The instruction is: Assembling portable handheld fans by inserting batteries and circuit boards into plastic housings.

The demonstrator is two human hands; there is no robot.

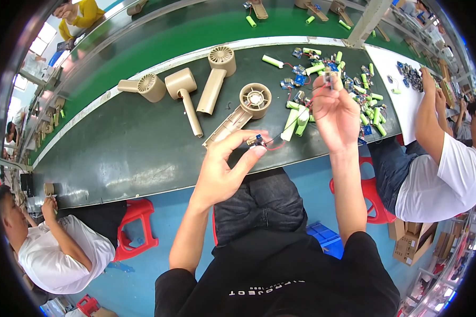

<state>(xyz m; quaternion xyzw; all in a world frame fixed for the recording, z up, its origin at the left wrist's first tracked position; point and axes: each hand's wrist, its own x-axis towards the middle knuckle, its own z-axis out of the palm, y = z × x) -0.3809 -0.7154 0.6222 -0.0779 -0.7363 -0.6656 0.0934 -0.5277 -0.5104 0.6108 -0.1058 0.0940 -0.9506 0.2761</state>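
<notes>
My left hand (221,171) pinches a small circuit board (256,141) between thumb and fingertips, above the table's near edge. Thin red and black wires (277,141) run from the board toward the right. Raised over the battery pile, my right hand (337,121) has its fingertips closed on a small pale part that is too blurred to name. A red wire (318,95) hangs by these fingers. Below and between the hands lie green cylindrical batteries (302,120). Just beyond my left hand is an open beige handheld fan housing (232,124), its round fan head (255,100) facing up.
Three more beige fan bodies (217,79) lie at the back left. Many green batteries wired to blue boards (375,113) cover the right side. Beyond a pale rail (143,71) runs a green conveyor (195,31). Co-workers in white shirts (439,185) sit left and right.
</notes>
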